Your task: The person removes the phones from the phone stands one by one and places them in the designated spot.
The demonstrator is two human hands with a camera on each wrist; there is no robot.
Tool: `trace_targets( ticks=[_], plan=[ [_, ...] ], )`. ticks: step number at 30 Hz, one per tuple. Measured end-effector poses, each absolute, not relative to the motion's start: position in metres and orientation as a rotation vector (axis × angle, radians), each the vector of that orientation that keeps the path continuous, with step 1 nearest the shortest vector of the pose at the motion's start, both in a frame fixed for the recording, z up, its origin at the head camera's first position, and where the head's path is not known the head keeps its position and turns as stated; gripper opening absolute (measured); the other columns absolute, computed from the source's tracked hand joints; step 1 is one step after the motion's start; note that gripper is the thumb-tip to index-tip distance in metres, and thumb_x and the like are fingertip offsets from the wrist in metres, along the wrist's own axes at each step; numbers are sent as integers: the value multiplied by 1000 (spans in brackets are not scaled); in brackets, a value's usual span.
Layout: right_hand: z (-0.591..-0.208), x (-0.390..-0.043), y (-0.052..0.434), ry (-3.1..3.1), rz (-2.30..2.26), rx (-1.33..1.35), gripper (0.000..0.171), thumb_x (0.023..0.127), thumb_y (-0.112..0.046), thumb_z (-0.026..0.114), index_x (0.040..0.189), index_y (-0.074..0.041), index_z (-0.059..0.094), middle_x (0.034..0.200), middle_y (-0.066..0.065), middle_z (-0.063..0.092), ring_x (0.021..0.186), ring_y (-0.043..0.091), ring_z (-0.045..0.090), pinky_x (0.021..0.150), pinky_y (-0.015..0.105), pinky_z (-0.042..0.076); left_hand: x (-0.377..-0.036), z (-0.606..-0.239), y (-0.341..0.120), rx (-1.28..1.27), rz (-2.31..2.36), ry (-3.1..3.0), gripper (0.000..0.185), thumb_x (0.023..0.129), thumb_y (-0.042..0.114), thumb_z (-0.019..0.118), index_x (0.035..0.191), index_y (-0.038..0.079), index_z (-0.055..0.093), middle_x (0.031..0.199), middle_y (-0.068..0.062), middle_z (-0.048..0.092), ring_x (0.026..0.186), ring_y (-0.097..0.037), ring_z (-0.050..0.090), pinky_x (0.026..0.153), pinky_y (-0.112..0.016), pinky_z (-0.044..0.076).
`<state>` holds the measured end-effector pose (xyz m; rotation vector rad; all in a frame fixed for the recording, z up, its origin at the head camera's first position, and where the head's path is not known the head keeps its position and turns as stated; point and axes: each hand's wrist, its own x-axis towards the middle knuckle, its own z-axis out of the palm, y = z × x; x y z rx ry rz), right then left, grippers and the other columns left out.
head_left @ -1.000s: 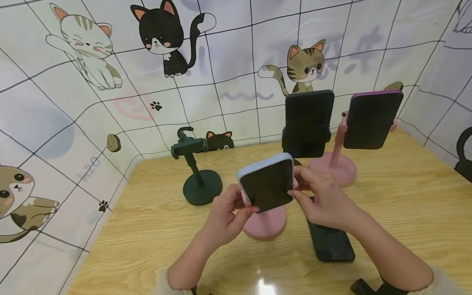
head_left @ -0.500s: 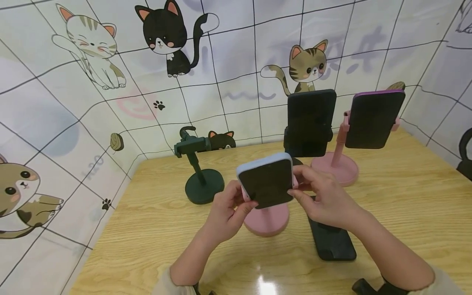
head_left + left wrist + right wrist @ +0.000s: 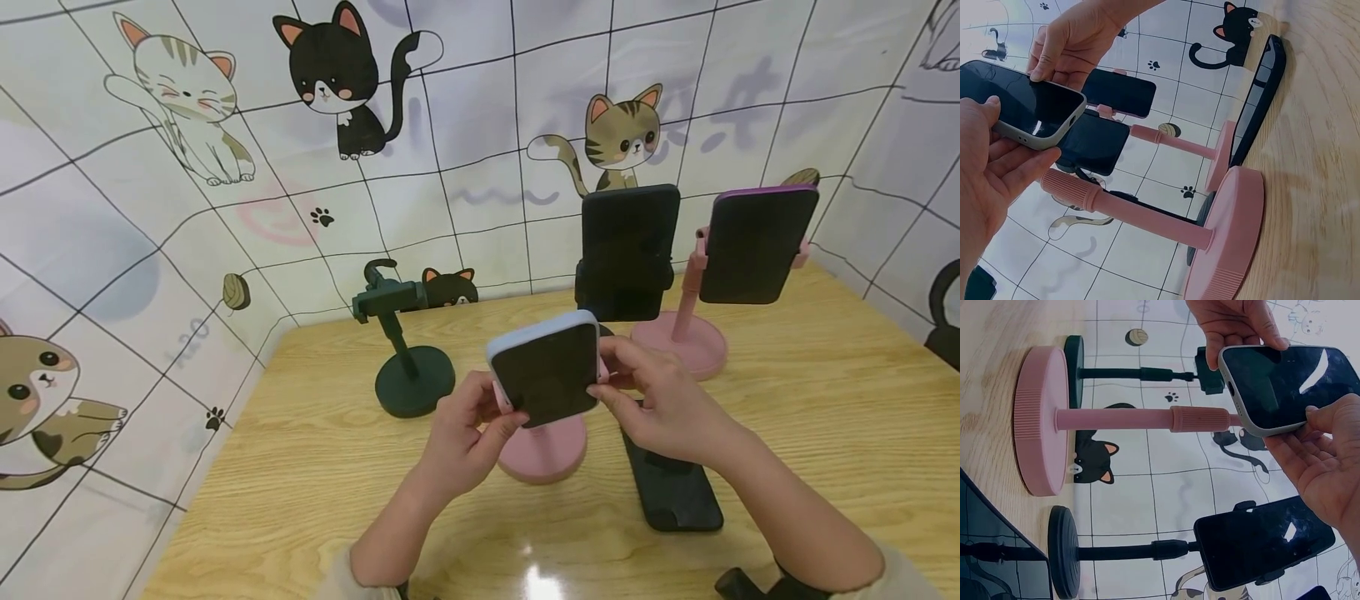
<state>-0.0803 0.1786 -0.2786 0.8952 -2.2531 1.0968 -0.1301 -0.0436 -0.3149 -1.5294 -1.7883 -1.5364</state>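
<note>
A phone in a pale blue case (image 3: 546, 367) sits on top of a pink stand (image 3: 543, 450) near the table's middle. My left hand (image 3: 468, 433) grips its left edge with thumb and fingers, and my right hand (image 3: 660, 400) pinches its right edge. The left wrist view shows the same phone (image 3: 1019, 106) above the pink stand's post (image 3: 1141, 215), and the right wrist view shows the phone (image 3: 1288, 381) held over the post (image 3: 1147, 419). The stand's clamp is mostly hidden behind the phone.
A black phone (image 3: 672, 492) lies flat on the wooden table (image 3: 300, 467) right of the pink stand. An empty dark green stand (image 3: 408, 367) is at the left. Behind stand a black stand with a phone (image 3: 628, 250) and a pink stand with a phone (image 3: 753, 246). Cat-print walls surround.
Hardly anything has changed: both hands keep their hold on the phone on the pink stand, with only a slight shift of phone and view.
</note>
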Motion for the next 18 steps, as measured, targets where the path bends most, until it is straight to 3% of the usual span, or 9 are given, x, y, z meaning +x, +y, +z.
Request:
trace_targets(
  ticks=[11,14,18],
  plan=[
    [-278,-78,177,-2255,1075,901,47,69,16,66,112,1,51,83,-3,54,74,7,59,70,16,49,-131,-312,-48,-1527,-1507,-1808,20,90,18,53,88,2,41,84,-14,58,75,-24,65,66,-28,53],
    [-278,-76,178,-2271,1047,891,50,70,14,67,116,1,50,90,0,58,78,9,61,70,21,51,-133,-309,-51,-1512,-1453,-1825,23,89,21,57,93,2,45,79,-8,54,70,-18,62,65,-28,53],
    [-274,-71,178,-2342,1055,824,51,76,5,67,123,0,47,109,9,59,92,22,62,72,34,52,-139,-304,-55,-1489,-1424,-1858,43,83,31,63,109,1,47,91,-7,54,77,-15,55,67,-31,52]
  ],
)
